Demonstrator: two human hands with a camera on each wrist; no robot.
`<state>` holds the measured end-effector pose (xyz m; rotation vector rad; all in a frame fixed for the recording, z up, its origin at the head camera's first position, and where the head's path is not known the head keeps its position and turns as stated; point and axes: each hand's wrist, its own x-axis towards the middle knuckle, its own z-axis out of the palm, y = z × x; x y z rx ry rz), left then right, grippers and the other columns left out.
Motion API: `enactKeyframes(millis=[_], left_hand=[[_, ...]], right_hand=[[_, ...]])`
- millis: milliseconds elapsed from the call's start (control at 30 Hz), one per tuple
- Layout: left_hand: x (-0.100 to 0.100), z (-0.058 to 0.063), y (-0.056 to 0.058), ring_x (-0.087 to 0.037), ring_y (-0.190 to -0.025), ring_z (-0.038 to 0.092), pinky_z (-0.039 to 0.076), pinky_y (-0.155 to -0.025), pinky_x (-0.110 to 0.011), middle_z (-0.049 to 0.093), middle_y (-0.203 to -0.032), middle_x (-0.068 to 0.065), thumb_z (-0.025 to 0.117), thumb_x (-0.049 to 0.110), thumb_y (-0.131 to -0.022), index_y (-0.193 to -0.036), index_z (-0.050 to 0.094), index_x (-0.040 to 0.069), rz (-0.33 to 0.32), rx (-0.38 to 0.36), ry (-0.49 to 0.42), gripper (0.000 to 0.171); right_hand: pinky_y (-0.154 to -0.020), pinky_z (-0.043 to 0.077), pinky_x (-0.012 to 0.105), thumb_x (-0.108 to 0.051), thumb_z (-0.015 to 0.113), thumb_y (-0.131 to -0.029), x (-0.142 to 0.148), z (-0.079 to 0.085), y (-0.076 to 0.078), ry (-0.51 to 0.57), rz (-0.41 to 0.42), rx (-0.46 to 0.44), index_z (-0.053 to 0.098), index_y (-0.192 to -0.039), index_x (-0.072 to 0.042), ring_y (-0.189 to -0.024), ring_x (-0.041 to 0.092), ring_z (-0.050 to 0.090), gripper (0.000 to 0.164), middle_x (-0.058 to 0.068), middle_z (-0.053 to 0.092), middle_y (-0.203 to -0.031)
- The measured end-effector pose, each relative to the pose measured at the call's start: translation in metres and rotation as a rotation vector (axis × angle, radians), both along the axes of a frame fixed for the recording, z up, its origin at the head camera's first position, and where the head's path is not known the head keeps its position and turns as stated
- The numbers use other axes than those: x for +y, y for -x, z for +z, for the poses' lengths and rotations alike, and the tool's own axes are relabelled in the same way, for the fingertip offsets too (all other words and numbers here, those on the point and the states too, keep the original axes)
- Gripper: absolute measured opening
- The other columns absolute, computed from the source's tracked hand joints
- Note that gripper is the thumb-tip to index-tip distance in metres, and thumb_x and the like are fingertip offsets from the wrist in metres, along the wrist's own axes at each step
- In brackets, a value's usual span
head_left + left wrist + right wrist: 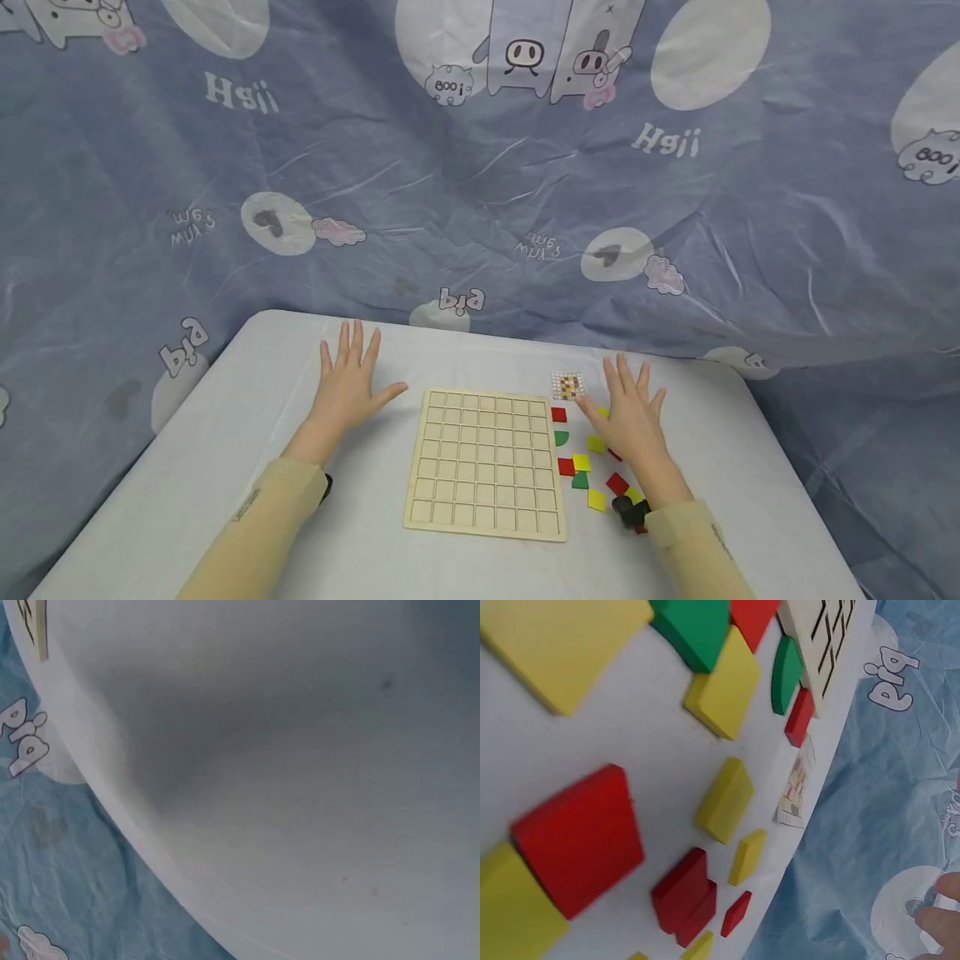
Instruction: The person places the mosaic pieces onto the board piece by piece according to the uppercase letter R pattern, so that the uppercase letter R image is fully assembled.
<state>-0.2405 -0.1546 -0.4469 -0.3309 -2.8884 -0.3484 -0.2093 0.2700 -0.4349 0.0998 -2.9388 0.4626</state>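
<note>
My left hand (347, 392) is spread with straight fingers over the white table, left of a wooden grid board (480, 467); it holds nothing. On the other side my right hand (628, 417) is spread too, above scattered red, yellow and green tiles, with nothing in its grasp. A red tile (585, 836) and a yellow tile (726, 686) show large in the right wrist view, where some fingertips (941, 911) enter at the right edge. Near the right thumb lies a small printed pattern card (567, 386). The board's square cells hold no tiles.
A blue-grey cartoon-printed cloth (480, 208) hangs behind the white table (360, 517) and along its sides. A dark wrist camera (632, 511) sits at the right wrist, over part of the tiles. The left wrist view shows mostly bare tabletop (300, 825).
</note>
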Motion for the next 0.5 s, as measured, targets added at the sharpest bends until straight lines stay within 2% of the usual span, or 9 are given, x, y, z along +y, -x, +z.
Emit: enactKeyframes(millis=[233,500], left_hand=[[0.001,-0.015,-0.013,-0.045,-0.151,0.003,0.006,-0.116,-0.071,0.01,-0.163,-0.027,0.06,0.064,-0.087,-0.157,0.022,0.005,-0.076,-0.038,0.019,0.099],[0.002,-0.03,-0.028,-0.046,-0.149,0.016,0.016,-0.116,-0.07,0.025,-0.159,-0.026,0.065,0.055,-0.089,-0.153,0.034,0.005,-0.185,-0.127,-0.025,0.087]], right_hand=[[-0.107,0.005,0.08,-0.042,0.063,-0.094,-0.001,-0.012,-0.01,0.027,-0.015,-0.09,0.029,-0.154,-0.003,-0.145,0.057,0.007,0.079,0.024,0.019,-0.162],[-0.11,0.034,0.062,-0.032,0.066,-0.094,0.0,-0.027,-0.021,0.103,-0.056,-0.195,0.047,-0.144,-0.002,-0.14,0.045,0.036,0.061,0.025,0.04,-0.151]])
